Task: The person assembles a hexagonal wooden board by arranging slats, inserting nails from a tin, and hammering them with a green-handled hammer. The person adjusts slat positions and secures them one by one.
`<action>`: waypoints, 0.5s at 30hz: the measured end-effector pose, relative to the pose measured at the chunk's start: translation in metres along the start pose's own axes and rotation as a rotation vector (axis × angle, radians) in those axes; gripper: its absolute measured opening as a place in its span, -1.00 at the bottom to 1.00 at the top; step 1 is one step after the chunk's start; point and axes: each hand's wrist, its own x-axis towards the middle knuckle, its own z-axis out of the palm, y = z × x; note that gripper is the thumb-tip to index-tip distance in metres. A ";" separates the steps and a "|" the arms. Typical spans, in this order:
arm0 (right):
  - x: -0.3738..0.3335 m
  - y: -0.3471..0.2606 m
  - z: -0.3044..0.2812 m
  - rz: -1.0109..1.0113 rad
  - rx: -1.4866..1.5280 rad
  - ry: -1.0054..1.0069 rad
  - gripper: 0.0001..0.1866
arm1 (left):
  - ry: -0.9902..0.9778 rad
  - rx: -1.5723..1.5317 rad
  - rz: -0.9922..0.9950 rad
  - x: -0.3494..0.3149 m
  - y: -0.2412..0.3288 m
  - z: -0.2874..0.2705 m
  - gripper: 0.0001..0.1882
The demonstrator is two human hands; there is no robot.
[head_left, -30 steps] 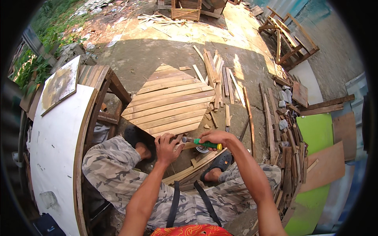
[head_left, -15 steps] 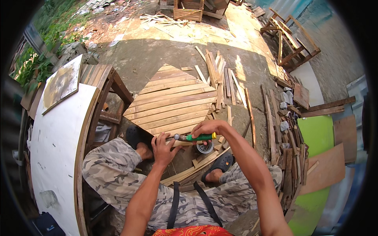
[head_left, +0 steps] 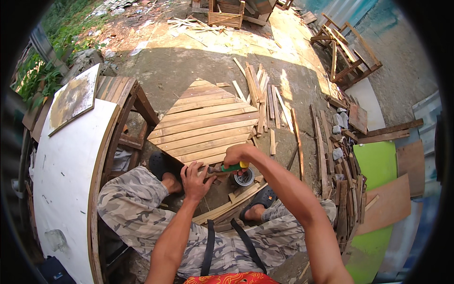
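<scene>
In my right hand (head_left: 236,156) is a hammer (head_left: 230,167) with a green and yellow handle, its metal head pointing left toward my left fingers. My left hand (head_left: 195,181) grips a wooden slat at the near edge of a slatted wooden panel (head_left: 203,128); the fingers hide most of that slat, and any nail there is too small to make out. The panel lies tilted in front of me, pale strips side by side with narrow gaps. Just below my right hand stands a round metal can (head_left: 244,178) with small grey contents.
At left a white board (head_left: 71,165) tops a wooden table. Loose strips (head_left: 257,90) lie beyond the panel, and more (head_left: 231,204) between my feet. Scrap wood (head_left: 352,189) piles up at right near a green sheet (head_left: 376,165). A wooden frame (head_left: 347,52) stands far right.
The hammer and my right hand have moved slightly left and down, bringing the hammer head closer to my left fingers. My left hand stays at the panel's edge.
</scene>
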 end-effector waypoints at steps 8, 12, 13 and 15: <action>0.003 -0.003 -0.006 -0.029 -0.088 0.474 -0.69 | -0.163 -0.200 0.012 0.051 0.034 -0.001 -0.53; 0.032 0.009 0.005 -0.293 0.452 1.146 -0.67 | -0.166 -0.196 0.090 0.072 0.035 0.015 -0.65; 0.031 0.013 0.006 -0.451 0.643 1.103 -0.70 | -0.156 -0.211 0.131 0.074 0.033 0.020 -0.67; 0.013 0.018 0.004 -0.664 0.935 1.032 -0.72 | -0.122 -0.240 0.144 0.073 0.029 0.027 -0.67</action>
